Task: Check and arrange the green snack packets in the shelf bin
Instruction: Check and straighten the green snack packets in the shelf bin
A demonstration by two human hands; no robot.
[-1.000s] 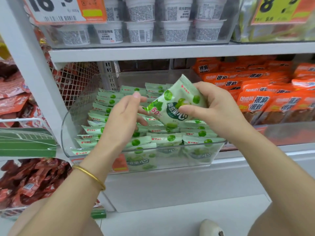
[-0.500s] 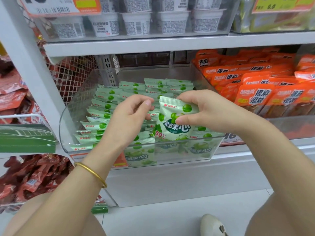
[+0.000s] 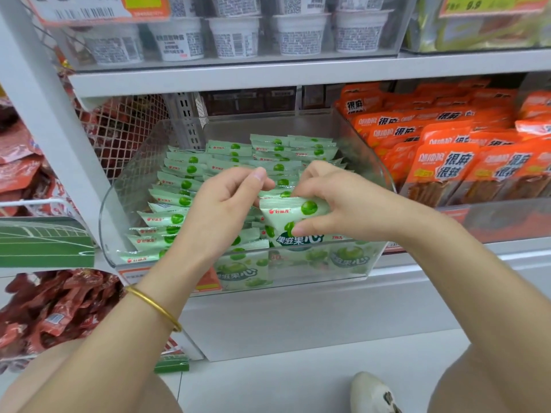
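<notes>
White shelving [image 3: 298, 76] fills the frame, with a clear bin [image 3: 262, 123] at centre holding rows of green packets [image 3: 190, 168]. Your right hand [image 3: 343, 204] pinches one packet [image 3: 293, 214] just above the front rows. Your left hand [image 3: 220, 210] curls beside it with its fingertips hidden, so I cannot tell whether it grips anything. You seem to be slotting the packet in. Next, open a gap and seat it upright.
</notes>
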